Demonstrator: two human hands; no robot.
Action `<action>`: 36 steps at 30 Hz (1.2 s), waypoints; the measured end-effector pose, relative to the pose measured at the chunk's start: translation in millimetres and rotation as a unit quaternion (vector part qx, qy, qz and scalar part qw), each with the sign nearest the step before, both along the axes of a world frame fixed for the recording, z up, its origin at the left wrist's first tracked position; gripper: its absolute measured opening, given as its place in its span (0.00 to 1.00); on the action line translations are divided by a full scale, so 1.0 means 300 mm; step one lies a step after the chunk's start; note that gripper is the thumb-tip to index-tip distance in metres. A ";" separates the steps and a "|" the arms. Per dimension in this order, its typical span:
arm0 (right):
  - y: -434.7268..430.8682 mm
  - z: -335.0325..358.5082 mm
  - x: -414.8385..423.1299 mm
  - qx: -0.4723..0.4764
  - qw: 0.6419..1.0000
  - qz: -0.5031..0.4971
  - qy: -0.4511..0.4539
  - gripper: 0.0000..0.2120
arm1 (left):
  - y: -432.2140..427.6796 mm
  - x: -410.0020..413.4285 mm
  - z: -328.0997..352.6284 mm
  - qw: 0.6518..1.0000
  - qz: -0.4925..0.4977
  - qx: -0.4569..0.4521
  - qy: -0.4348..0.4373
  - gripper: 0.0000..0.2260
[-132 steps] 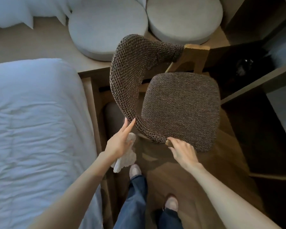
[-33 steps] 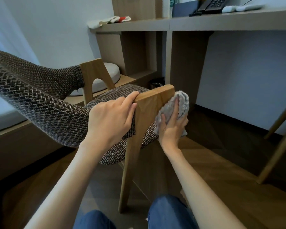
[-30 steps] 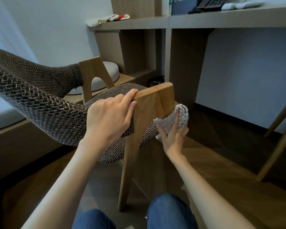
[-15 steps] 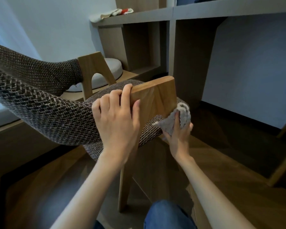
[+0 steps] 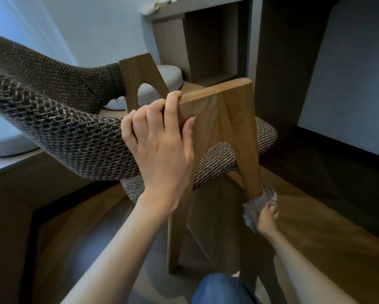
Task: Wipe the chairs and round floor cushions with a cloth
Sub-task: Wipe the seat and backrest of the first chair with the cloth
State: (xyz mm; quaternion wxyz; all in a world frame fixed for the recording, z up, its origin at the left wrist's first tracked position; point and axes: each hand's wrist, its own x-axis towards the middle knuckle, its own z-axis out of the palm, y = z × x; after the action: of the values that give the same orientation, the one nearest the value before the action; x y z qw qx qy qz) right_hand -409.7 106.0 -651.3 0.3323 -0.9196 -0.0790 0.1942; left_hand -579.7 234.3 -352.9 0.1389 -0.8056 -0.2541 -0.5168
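Observation:
A chair (image 5: 59, 119) with brown woven upholstery and a wooden frame (image 5: 228, 110) fills the middle of the view, seen from low down. My left hand (image 5: 162, 145) grips the top of the near wooden support, fingers curled over its edge. My right hand (image 5: 266, 218) holds a grey cloth (image 5: 261, 200) wrapped against the right wooden leg, low on it. Part of the right hand is hidden behind the cloth. A round grey floor cushion (image 5: 166, 77) lies on a low ledge behind the chair.
A wooden desk unit with an open cubby (image 5: 208, 40) stands behind the chair. A second pale cushion (image 5: 6, 145) sits at the left edge. Dark wood floor (image 5: 329, 238) stretches to the right. My knee in blue jeans (image 5: 219, 290) is at the bottom.
My right hand has slid the cloth down from the top of the wooden support along the right leg. My left hand has kept its grip on the top; the view has moved closer.

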 end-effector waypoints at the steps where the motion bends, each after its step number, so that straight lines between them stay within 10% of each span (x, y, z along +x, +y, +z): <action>1: -0.011 -0.004 0.008 -0.008 1.000 -0.005 0.013 0.29 | -0.002 0.000 0.000 1.000 0.001 -0.003 0.001 0.19; 8: -0.004 0.237 -0.063 0.140 0.987 0.035 -0.077 0.37 | -0.012 -0.006 0.011 1.000 -0.004 -0.024 0.012 0.19; 12: 0.003 0.542 -0.140 0.287 0.899 0.068 -0.324 0.38 | -0.013 -0.013 0.013 0.999 -0.014 -0.029 0.018 0.19; 20: 0.130 0.850 -0.230 0.271 0.828 0.008 -0.490 0.49 | 0.011 -0.060 0.021 0.995 -0.075 -0.008 0.065 0.23; 27: 0.224 0.876 -0.411 0.322 0.784 0.060 -0.527 0.42 | 0.039 -0.155 0.060 0.970 -0.150 -0.007 0.190 0.25; 36: 0.227 0.992 -0.428 0.265 0.764 0.090 -0.581 0.17 | 0.156 -0.383 0.098 0.976 0.010 0.097 0.193 0.23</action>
State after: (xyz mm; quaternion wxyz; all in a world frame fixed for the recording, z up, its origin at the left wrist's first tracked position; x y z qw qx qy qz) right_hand -538.1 174.1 -353.7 0.4346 -0.7202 -0.3877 -0.3771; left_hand -694.5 281.1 -323.5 0.2676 -0.8702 -0.1793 -0.3727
